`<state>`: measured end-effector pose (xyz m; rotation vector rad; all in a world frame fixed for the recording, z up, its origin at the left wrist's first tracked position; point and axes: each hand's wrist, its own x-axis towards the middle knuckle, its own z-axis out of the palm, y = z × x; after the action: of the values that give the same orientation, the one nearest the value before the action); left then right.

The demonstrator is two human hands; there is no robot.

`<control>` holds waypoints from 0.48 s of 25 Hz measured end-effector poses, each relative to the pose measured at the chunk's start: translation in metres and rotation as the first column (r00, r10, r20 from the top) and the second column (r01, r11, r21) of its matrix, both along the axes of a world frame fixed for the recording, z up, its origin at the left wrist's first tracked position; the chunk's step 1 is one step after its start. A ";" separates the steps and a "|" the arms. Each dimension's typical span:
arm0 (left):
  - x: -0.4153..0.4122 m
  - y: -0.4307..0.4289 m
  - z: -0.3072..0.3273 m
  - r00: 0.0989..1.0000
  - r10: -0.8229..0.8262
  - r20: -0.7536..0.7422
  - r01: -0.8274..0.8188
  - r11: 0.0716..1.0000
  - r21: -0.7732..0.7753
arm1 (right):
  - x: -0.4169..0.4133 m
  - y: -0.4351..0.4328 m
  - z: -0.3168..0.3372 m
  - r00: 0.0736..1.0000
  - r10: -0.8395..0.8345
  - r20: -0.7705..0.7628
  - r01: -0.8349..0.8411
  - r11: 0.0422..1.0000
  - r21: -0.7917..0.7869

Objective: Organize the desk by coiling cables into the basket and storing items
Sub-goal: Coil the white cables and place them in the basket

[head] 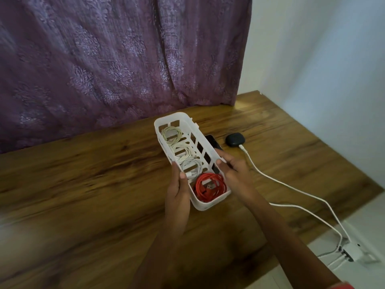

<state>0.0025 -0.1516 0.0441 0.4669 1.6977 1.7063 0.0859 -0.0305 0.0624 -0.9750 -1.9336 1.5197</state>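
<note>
A long white slotted basket [164,119] sits at an angle on the wooden desk [83,174]. Inside lie three coiled white cables [181,152] and, at the near end, a coiled red cable [210,187]. My left hand [179,192] grips the basket's left rim, thumb over the edge. My right hand [233,170] holds the right wall with its fingers curled on the rim. A black phone [212,142] lies behind the basket's right wall, partly hidden by it.
A dark rounded earbuds case [235,139] lies right of the basket with a white charging cable [291,188] plugged in, running off the desk's right edge to a white adapter [352,251]. A purple curtain [104,59] hangs behind the desk.
</note>
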 end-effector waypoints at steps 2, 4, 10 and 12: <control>0.004 0.006 0.022 0.999 -0.030 -0.041 0.032 0.999 0.037 | 0.009 0.005 0.022 0.996 -0.045 -0.081 0.044 0.999 -0.022; 0.008 0.019 0.041 0.994 -0.084 -0.076 0.090 0.993 0.073 | 0.020 0.014 0.044 0.986 -0.075 -0.148 0.070 0.997 -0.041; 0.045 0.093 0.079 0.964 -0.231 -0.135 0.249 0.959 0.136 | 0.072 0.080 0.086 0.967 -0.227 -0.120 0.232 0.972 0.031; 0.064 0.129 0.084 0.957 -0.252 -0.144 0.272 0.952 0.142 | 0.094 0.111 0.093 0.951 -0.288 -0.113 0.296 0.953 0.059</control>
<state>0.0669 -0.0227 0.1279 0.8515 1.5099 1.6506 0.1797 0.0806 0.1555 -1.0739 -1.6758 1.2933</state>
